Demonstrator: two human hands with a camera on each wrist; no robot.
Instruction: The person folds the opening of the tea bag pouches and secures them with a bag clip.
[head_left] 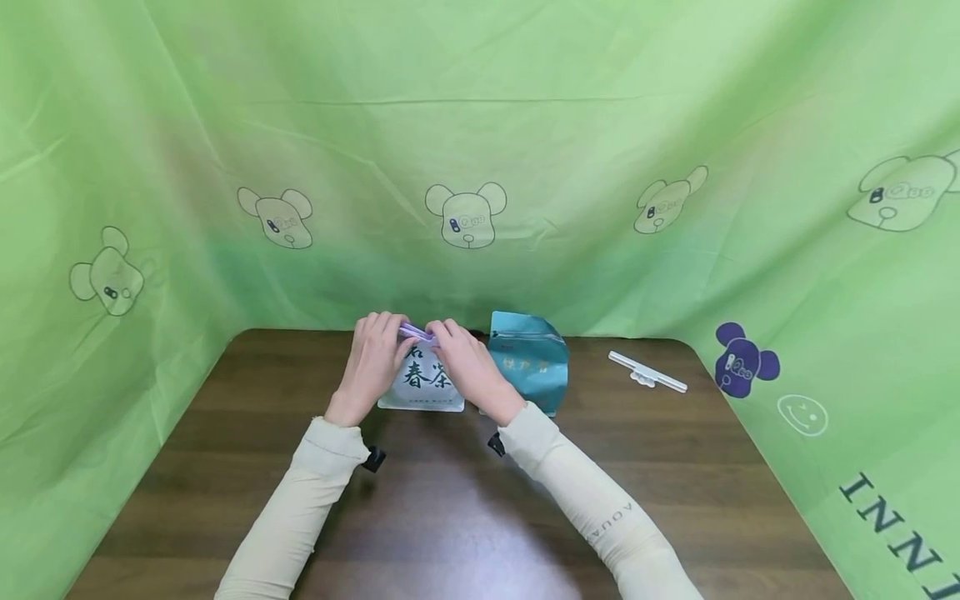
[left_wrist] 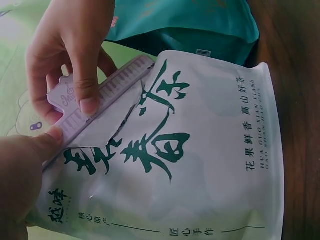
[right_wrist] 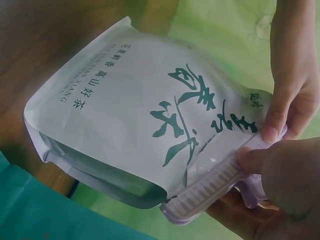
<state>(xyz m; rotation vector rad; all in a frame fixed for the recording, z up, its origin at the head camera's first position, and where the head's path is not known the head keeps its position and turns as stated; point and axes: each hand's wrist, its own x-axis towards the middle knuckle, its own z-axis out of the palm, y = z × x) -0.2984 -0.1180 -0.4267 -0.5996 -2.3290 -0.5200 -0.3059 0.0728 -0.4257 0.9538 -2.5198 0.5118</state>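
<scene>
A white tea bag (head_left: 423, 396) with green lettering stands on the table, its top folded over. Along that fold lies a lavender bag clip (left_wrist: 122, 80) printed with piano keys. My left hand (head_left: 367, 362) pinches one end of the clip, thumb on the front of the bag's top. Farther along the same clip, my right hand (head_left: 471, 367) grips it by the scalloped tab, its thumb pressing the keyed face as seen in the right wrist view. The fingers behind the clip are partly hidden.
A teal pouch (head_left: 528, 358) stands just right of the white bag, partly behind my right hand. A second, white clip (head_left: 647, 372) lies farther right on the brown wooden table (head_left: 442, 517). Green printed cloth (head_left: 375, 142) hangs behind and at both sides.
</scene>
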